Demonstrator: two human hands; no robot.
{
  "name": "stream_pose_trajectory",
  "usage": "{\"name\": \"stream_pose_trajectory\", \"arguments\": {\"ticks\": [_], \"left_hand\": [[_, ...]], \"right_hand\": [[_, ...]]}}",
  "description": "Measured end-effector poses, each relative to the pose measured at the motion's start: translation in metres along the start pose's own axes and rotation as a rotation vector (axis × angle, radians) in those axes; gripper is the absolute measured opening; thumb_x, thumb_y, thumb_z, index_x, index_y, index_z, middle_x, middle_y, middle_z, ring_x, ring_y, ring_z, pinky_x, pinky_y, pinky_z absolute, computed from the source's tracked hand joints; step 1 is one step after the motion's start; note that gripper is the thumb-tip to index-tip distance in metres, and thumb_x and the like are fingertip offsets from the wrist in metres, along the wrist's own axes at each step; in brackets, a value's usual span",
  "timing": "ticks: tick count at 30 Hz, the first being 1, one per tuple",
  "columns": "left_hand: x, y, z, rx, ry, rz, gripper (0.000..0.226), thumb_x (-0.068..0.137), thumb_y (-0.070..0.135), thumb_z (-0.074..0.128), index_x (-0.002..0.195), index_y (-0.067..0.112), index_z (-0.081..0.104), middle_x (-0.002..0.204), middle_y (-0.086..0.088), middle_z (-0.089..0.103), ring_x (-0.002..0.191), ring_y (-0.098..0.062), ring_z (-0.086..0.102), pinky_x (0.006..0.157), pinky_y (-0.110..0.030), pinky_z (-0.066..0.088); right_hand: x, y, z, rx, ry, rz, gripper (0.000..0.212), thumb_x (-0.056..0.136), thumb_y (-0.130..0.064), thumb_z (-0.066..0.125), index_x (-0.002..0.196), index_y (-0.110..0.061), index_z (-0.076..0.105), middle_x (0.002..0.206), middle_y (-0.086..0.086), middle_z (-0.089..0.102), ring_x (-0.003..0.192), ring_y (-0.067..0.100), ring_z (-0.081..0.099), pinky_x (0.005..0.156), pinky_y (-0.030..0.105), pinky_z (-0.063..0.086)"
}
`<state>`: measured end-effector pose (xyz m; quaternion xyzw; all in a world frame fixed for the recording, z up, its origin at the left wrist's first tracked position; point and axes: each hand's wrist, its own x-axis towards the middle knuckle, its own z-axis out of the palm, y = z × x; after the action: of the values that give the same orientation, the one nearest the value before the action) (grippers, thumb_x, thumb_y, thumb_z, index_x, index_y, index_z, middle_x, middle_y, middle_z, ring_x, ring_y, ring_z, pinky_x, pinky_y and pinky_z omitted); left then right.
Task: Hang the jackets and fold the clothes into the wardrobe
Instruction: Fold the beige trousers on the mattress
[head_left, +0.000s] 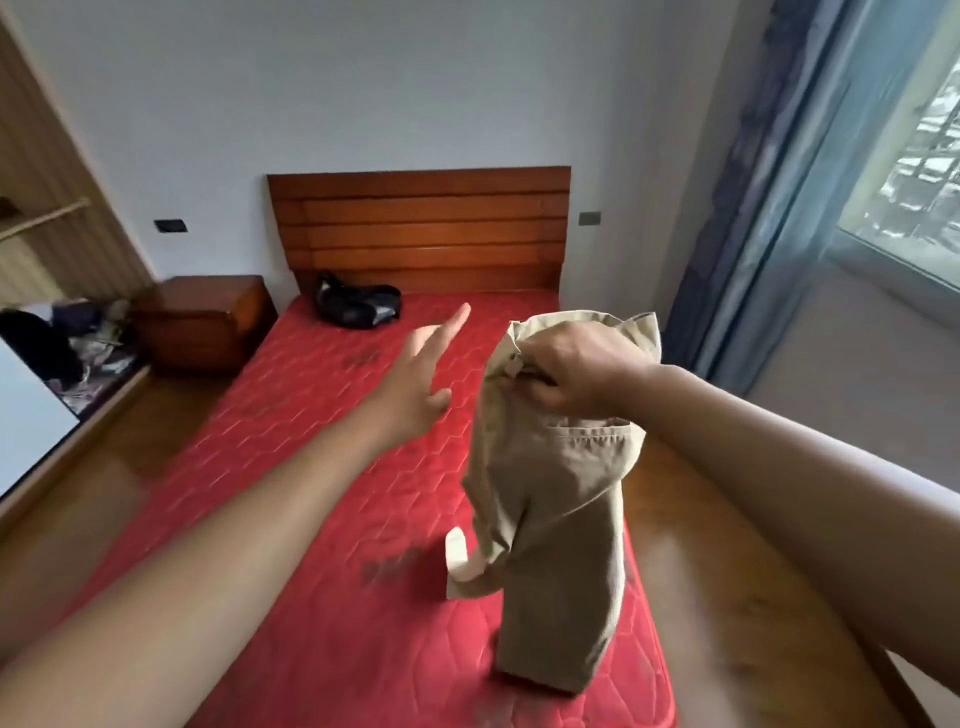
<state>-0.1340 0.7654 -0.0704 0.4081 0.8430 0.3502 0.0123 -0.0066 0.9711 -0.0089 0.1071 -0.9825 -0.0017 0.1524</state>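
While both bare forearms reach out from the bottom corners of the view, the right hand is raised over the bed with its fingers curled tightly round the waistband of a pair of khaki trousers. The trousers hang straight down from that grip, bunched lengthwise, and their lower end touches the red quilted mattress near its right edge; a pale pocket lining sticks out on their left side. Just to the left, apart from the cloth, the left hand hovers above the mattress holding nothing, its fingers straight and spread, pointing toward the head of the bed. Wooden floor shows to the right of the bed. Farther up the mattress a black bag lies close against the wooden headboard. Left of the bed stands a wooden nightstand, with a heap of clothes low beside it and the open wardrobe above. Blue curtains frame the window at far right.
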Motion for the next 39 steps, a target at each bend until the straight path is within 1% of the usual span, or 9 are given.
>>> {"name": "stream_pose_trajectory", "arguments": {"ticks": [4,8,11,13,17,22,32,36,39], "left_hand": [[0.034,-0.031,-0.015,0.067,-0.127,0.261,0.103,0.082,0.014,0.081,0.153,0.054,0.019,0.160,-0.013,0.014,0.152,-0.032,0.019,0.119,-0.048,0.032],[0.059,-0.051,-0.030,0.142,-0.234,0.357,0.076,0.079,0.031,0.084,0.143,0.042,0.044,0.163,-0.005,0.013,0.153,-0.027,0.018,0.116,-0.038,0.028],[0.079,-0.070,-0.033,0.336,-0.294,0.490,0.058,0.075,0.043,0.083,0.125,0.029,0.059,0.157,0.000,0.033,0.153,-0.023,0.018,0.118,-0.045,0.025],[0.086,-0.081,-0.033,0.401,-0.367,0.551,0.035,0.073,0.042,0.082,0.103,0.030,0.067,0.130,0.008,0.061,0.142,-0.017,0.042,0.117,-0.049,0.028],[0.085,-0.095,-0.037,0.385,-0.547,0.424,0.027,0.076,0.031,0.078,0.068,0.030,0.052,0.074,0.010,0.063,0.075,-0.012,0.061,0.070,-0.027,0.043],[0.091,-0.112,-0.050,0.335,-0.582,0.356,0.022,0.082,0.013,0.066,0.089,0.028,0.051,0.077,0.010,0.060,0.075,-0.014,0.059,0.067,-0.033,0.044],[0.070,-0.153,-0.076,0.398,-0.600,0.062,0.049,0.090,0.007,0.058,0.123,0.040,0.043,0.090,-0.001,0.067,0.076,-0.021,0.065,0.071,-0.044,0.054],[0.059,-0.178,-0.094,0.538,-0.699,-0.048,0.023,0.083,0.012,0.062,0.085,0.031,0.051,0.087,0.008,0.064,0.082,-0.019,0.062,0.074,-0.040,0.050],[0.050,-0.183,-0.105,0.461,-0.654,-0.149,0.017,0.078,0.010,0.057,0.077,0.027,0.053,0.078,0.006,0.064,0.074,-0.018,0.062,0.065,-0.038,0.047]], "right_hand": [[0.033,-0.015,0.012,-0.057,0.041,-0.114,0.044,0.088,-0.054,0.034,0.090,-0.020,0.061,0.076,0.000,0.066,0.069,0.028,0.063,0.057,0.043,0.053],[0.055,-0.024,0.029,-0.098,0.157,-0.202,0.041,0.089,-0.055,0.049,0.084,-0.016,0.062,0.072,0.002,0.066,0.059,0.029,0.062,0.047,0.032,0.042],[0.061,-0.027,0.040,-0.101,0.158,-0.204,0.029,0.084,-0.044,0.068,0.081,-0.018,0.058,0.066,-0.001,0.060,0.050,0.026,0.055,0.046,0.026,0.028],[0.062,-0.027,0.044,-0.102,0.122,-0.163,0.028,0.083,-0.044,0.066,0.080,-0.018,0.056,0.066,-0.003,0.057,0.049,0.025,0.052,0.046,0.026,0.027],[0.054,-0.015,0.042,-0.158,-0.006,0.019,0.031,0.085,-0.044,0.060,0.097,-0.017,0.050,0.074,-0.005,0.055,0.057,0.027,0.054,0.046,0.031,0.037],[0.043,0.001,0.050,-0.184,-0.217,0.243,0.038,0.089,-0.037,0.054,0.118,-0.022,0.036,0.090,-0.001,0.064,0.070,0.033,0.062,0.060,0.046,0.053],[0.035,0.024,0.129,0.043,-0.300,0.359,0.052,0.090,-0.017,0.062,0.135,-0.024,0.035,0.095,-0.006,0.055,0.091,0.025,0.061,0.070,0.040,0.054],[0.065,0.041,0.144,-0.031,-0.255,0.285,0.027,0.079,-0.008,0.059,0.092,-0.028,0.046,0.084,-0.014,0.054,0.093,0.020,0.053,0.066,0.033,0.042],[0.080,0.044,0.144,-0.121,-0.168,0.282,0.020,0.078,-0.013,0.062,0.085,-0.029,0.051,0.087,-0.013,0.058,0.097,0.022,0.049,0.078,0.035,0.038]]}}
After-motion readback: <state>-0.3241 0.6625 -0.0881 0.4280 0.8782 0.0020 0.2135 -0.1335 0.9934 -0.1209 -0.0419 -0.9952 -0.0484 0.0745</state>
